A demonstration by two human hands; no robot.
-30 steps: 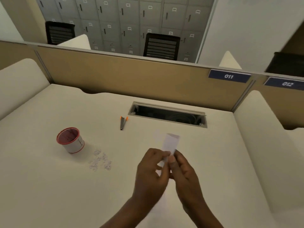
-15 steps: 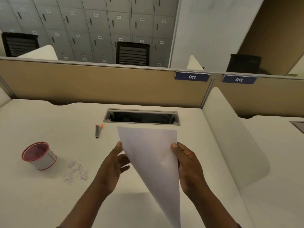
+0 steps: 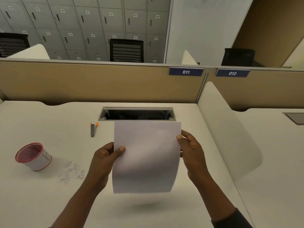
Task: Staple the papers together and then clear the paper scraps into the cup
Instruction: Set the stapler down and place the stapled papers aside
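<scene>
Up above the desk (image 3: 41, 203), the paper (image 3: 146, 155) is gripped at its sides by the left hand (image 3: 103, 160) and right hand (image 3: 192, 152). Scraps (image 3: 70, 172) are spread beside the cup (image 3: 33, 156), not inside it.

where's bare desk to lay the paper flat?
Best patch: under the paper, between the hands, from the cable slot to the near edge. Also free: right strip beside the divider. Crowded at left: cup, scraps, and stapler farther back.
</scene>
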